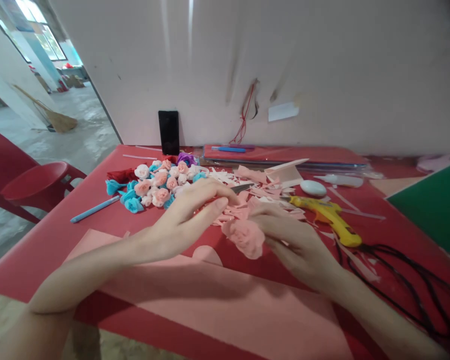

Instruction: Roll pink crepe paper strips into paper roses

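My right hand (300, 245) pinches a pink paper rose (245, 238) with layered, ruffled petals, in front of the scrap pile. My left hand (197, 210) reaches over the pink and white paper scraps (262, 187), thumb apart from its bent fingers. Just beyond those fingers shows a dark scissor blade (243, 188); whether the hand touches it I cannot tell. Under both arms lies a large sheet of pink paper (225, 300), with a rounded pink paper piece (207, 255) at its upper edge.
Finished paper roses (159, 180) are heaped at the left, beside a blue pen (95, 209). A phone (168, 132) leans on the wall. At the right are a yellow glue gun (332, 217) with black cord (405, 285), a white oval object (313, 188) and a green board (431, 205).
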A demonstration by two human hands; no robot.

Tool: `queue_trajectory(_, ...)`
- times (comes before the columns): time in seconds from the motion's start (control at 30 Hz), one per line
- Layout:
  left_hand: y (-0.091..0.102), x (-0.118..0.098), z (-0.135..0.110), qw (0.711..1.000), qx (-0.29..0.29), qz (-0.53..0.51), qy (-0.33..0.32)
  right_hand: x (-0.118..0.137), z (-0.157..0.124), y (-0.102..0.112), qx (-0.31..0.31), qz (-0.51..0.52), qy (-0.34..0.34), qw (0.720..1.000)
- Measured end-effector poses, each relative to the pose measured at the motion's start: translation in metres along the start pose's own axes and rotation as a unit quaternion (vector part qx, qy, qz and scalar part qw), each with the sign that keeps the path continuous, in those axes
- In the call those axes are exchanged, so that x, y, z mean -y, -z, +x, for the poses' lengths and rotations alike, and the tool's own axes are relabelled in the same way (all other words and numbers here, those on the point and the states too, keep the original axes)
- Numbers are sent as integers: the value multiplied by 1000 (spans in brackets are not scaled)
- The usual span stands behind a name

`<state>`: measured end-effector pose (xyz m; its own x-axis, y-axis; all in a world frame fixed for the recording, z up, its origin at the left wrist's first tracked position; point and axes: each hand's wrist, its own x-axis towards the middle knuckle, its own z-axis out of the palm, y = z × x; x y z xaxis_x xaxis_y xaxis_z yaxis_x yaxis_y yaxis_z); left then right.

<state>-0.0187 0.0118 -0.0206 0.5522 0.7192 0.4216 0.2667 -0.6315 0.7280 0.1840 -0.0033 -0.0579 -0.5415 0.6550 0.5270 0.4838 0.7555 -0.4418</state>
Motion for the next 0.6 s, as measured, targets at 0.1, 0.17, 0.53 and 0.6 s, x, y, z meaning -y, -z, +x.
queue_trajectory(0.1, -1, -2, -1, 996, 32, -68, 45, -3, 1, 4, -17, 104, -32, 994)
queue_trajectory(0.17, -4, -4, -2, 993, 50, -89, 59, -1, 0, 5, -23, 169, -69, 983)
queue_trajectory(0.53, -11, -14, -7, 983, 73, -166, 24, 0, -12, -13, -15, 269, -212, 940)
queue_trajectory(0.6, -13, -14, -8, 983, 61, -171, 26, 4, -12, -15, -14, 285, -219, 933)
